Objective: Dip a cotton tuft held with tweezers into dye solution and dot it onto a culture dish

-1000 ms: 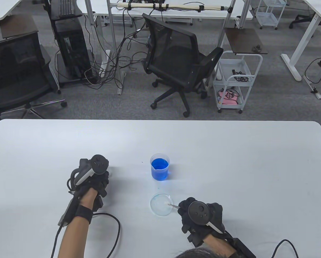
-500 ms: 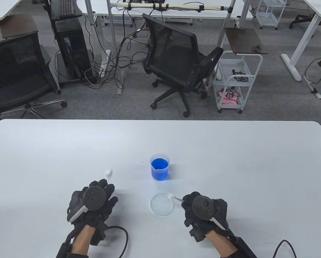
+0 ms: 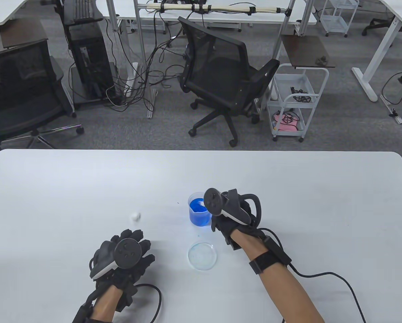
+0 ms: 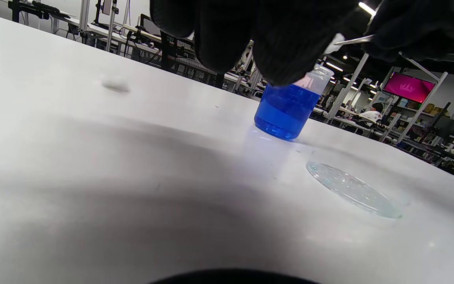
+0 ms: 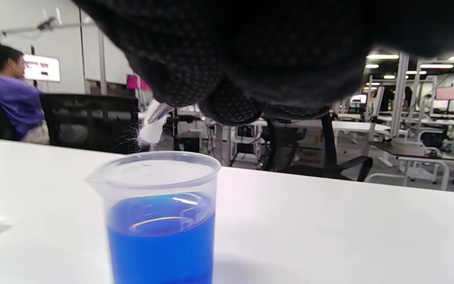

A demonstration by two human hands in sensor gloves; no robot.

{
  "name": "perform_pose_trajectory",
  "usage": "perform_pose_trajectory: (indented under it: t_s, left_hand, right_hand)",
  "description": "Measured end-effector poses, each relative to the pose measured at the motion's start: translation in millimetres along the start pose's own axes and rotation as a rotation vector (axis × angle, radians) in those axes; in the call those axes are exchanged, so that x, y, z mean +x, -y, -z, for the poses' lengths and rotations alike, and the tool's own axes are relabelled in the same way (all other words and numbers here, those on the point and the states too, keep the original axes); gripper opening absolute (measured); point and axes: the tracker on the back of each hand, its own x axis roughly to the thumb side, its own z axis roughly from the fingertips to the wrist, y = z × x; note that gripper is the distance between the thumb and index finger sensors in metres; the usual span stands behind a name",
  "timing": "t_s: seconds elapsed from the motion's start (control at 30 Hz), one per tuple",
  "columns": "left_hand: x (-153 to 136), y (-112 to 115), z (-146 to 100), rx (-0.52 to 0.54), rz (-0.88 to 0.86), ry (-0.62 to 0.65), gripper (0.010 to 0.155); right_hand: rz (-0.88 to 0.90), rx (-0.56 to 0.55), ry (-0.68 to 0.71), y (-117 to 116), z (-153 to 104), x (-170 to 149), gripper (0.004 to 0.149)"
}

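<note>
My right hand (image 3: pixel 233 215) hangs over the beaker (image 3: pixel 199 213) of blue dye solution (image 5: pixel 162 236), its grip closed on the tweezers (image 5: pixel 159 113). Their metal tips pinch a white cotton tuft (image 5: pixel 150 132), loose fibres sticking out to one side. In the right wrist view the tuft sits just above the beaker's rim and is still white, clear of the liquid. In the table view it shows as a pale patch over the beaker's mouth. The dye fills the lower part of the clear plastic beaker, which stands upright on the white bench (image 3: pixel 288 188).

The culture dish (image 3: pixel 202 256) lies flat on the bench, nearer me than the beaker and just apart from it. In the left wrist view it reads as a shallow clear disc (image 4: pixel 353 190) with a wet-looking speckled sheen; I cannot tell what is in it.

My left hand (image 3: pixel 123 260) rests palm down on the bench, well to the left of the dish, fingers spread forward and holding nothing. A second small cotton ball (image 3: pixel 135 216) lies loose on the bench beyond my left fingertips, apart from them and to the left of the beaker.
</note>
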Motion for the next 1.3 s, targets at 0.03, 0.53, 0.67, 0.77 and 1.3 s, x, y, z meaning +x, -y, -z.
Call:
perform_pose_trajectory:
  t_s: [0.03,0.53,0.67,0.77,1.3]
  left_hand:
    - [-1.7,-0.3,-0.3,-0.001,-0.014,-0.005,0.054]
    - [-2.1,0.0,0.0,0.0,-0.049,0.0,0.054]
    - [0.2,-0.3,-1.8,0.005,-0.057,0.009,0.054]
    - [0.2,-0.6,-3.2,0.009,-0.067,0.018,0.053]
    - [-0.3,5.4,-1.3,-0.032,-0.088,0.011,0.052]
  right_hand:
    - [-0.015,0.019,0.012,-4.5,8.9,4.3,0.04]
    - [-0.181,0.156,0.067,-26.9,18.6,29.8,0.04]
    - [-0.151,0.112,0.055,-20.8,13.1,28.2,0.04]
    - [-0.108,0.042,0.044,-7.5,6.4,24.2,0.04]
    - [0.161,-0.055,0.089,-21.3,-115.4,0.9,0.041]
